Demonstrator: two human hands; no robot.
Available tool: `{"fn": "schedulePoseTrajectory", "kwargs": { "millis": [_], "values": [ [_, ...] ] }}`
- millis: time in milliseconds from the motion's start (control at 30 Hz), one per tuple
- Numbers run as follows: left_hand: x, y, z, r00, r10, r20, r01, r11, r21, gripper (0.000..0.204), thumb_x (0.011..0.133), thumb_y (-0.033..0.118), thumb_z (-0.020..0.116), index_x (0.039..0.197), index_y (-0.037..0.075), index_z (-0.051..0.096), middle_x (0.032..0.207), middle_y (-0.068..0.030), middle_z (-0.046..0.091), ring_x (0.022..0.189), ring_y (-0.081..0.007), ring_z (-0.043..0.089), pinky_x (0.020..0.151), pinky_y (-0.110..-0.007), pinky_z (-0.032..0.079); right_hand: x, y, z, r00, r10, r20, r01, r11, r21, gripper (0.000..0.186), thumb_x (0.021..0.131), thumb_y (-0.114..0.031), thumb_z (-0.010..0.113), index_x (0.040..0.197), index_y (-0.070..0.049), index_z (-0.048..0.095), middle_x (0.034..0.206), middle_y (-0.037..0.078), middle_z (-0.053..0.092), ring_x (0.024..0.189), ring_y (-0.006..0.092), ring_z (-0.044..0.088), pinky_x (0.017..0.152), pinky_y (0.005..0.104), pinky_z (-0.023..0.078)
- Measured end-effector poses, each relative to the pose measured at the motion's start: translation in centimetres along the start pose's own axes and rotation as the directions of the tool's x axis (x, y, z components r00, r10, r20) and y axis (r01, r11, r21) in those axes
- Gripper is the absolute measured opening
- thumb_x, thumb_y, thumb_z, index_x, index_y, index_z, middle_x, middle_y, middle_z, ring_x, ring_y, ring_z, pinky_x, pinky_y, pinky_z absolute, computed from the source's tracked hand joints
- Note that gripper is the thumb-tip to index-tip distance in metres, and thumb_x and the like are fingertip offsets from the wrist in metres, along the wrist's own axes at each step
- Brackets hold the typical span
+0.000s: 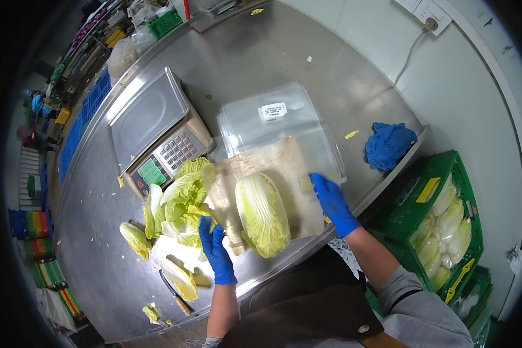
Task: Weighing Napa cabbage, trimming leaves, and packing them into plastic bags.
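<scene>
Gripping clear bag (pixel 272 168) edges with both gloved hands, left hand (pixel 216 246) fingers curled, right hand (pixel 330 200) fingers pinched, napa cabbage (pixel 263 214) lying inside, on steel table (pixel 261 64).

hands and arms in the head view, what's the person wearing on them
Both the left hand and the right hand wear bright blue disposable gloves ending at the wrist. The forearms are bare; a grey sleeve is pushed up on the right arm.
</scene>
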State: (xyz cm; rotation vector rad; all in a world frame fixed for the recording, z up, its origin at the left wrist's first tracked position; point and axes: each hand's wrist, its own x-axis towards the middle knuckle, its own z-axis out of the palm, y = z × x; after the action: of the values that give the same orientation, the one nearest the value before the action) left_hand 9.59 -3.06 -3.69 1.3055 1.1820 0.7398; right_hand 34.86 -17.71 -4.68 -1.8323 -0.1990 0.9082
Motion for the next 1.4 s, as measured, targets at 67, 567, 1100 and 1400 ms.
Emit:
{"fn": "schedulePoseTrajectory", "kwargs": {
  "millis": [67, 567, 1100, 1400],
  "values": [
    [0.7, -0.5, 0.5, 0.990, -0.137, 0.025, 0.139, 0.981, -0.138, 0.045, 0.092, 0.031, 0.054, 0.128, 0.005, 0.050, 0.121, -0.0081, 0.057, 0.087, -0.0143, 0.063, 0.058, -0.023, 0.048, 0.5, -0.8, 1.4, 0.953, 0.134, 0.270, -0.172, 0.977, 0.122, 0.051, 0.094, -0.043, 0.043, 0.119, -0.002, 0.056, 0.099, 0.008, 0.066, 0.083, 0.0215, 0.062, 0.076, 0.0380, 0.048],
    [-0.9, -0.4, 4.8, 0.950, -0.185, 0.253, 0.307, 0.716, -0.628, 0.051, 0.095, 0.044, 0.044, 0.127, 0.004, 0.046, 0.125, -0.0095, 0.051, 0.112, -0.0184, 0.049, 0.098, -0.034, 0.039, -3.8, -2.5, 7.8, 0.936, -0.307, 0.170, 0.329, 0.937, -0.119, 0.072, 0.082, -0.050, 0.059, 0.129, -0.001, 0.039, 0.122, 0.021, 0.046, 0.112, 0.0329, 0.050, 0.095, 0.0421, 0.039],
    [0.2, 2.0, 11.1, 0.660, 0.007, 0.751, -0.088, 0.994, 0.068, 0.033, 0.083, 0.021, 0.068, 0.110, 0.003, 0.061, 0.103, -0.0051, 0.063, 0.099, -0.0141, 0.055, 0.083, -0.028, 0.045, -10.4, -1.1, -6.9, 0.996, -0.072, -0.053, 0.089, 0.837, 0.540, 0.048, 0.082, -0.017, 0.066, 0.124, -0.001, 0.048, 0.110, 0.009, 0.059, 0.097, 0.0163, 0.058, 0.084, 0.0304, 0.048],
    [9.1, -3.6, 15.9, 0.635, 0.385, 0.670, -0.739, 0.554, 0.382, 0.015, 0.072, 0.025, 0.072, 0.077, 0.011, 0.068, 0.079, -0.0046, 0.063, 0.076, -0.0242, 0.059, 0.067, -0.034, 0.047, -13.7, 1.3, -11.7, 0.991, 0.066, 0.117, -0.117, 0.852, 0.511, 0.049, 0.087, -0.022, 0.058, 0.128, 0.001, 0.047, 0.114, 0.010, 0.058, 0.100, 0.0168, 0.057, 0.087, 0.0308, 0.046]
  ]
}}
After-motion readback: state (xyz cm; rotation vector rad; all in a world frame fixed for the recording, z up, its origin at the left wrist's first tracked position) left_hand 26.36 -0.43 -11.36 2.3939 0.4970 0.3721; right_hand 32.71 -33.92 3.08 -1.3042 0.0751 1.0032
